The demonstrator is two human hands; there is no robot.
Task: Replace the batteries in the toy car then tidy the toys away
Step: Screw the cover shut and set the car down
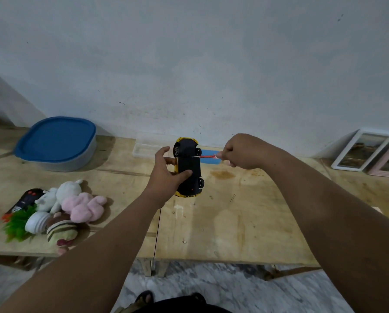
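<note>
toy car (188,166) on its side in left hand (164,175) grip, right hand (240,152) pinching screwdriver (206,156) against its underside

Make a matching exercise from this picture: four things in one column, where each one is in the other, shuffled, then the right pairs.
Things
1. toy car
2. screwdriver
3. tub with the blue lid
4. picture frames

Places
A. leaning against the wall at the far right
B. gripped by the left hand, underside facing the camera
C. at the back left of the table
D. pinched in the right hand, tip at the car's underside

Pairs: 1-B, 2-D, 3-C, 4-A
</note>
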